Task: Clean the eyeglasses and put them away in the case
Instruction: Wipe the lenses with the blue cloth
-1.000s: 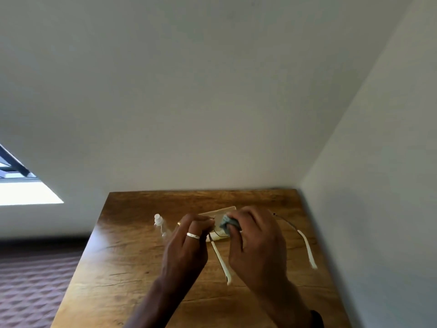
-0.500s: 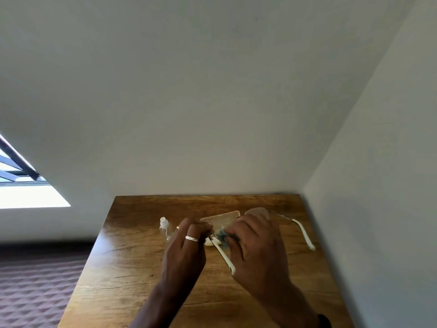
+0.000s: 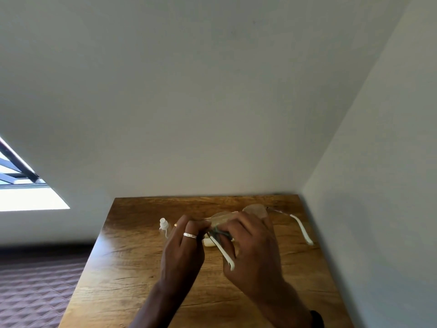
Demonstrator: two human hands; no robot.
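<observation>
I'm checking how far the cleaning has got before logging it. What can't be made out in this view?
- Case: mostly hidden behind both hands; open or closed, cannot tell.
- Cloth: only a scrap shows in the right hand's grip.
- Near lens of the eyeglasses: covered by the fingers, so smudges cannot be judged.
- Spray bottle: too small to read.

warm brown wood-grain table (image 3: 132, 268), white-armed eyeglasses (image 3: 303, 229), blue-grey cloth (image 3: 220, 233), silver ring (image 3: 190, 235), white-capped bottle (image 3: 163, 224).

Both forearms reach forward; left hand (image 3: 186, 242), ringed, pinches in a closed grip beside the curled right hand (image 3: 250, 245).
</observation>
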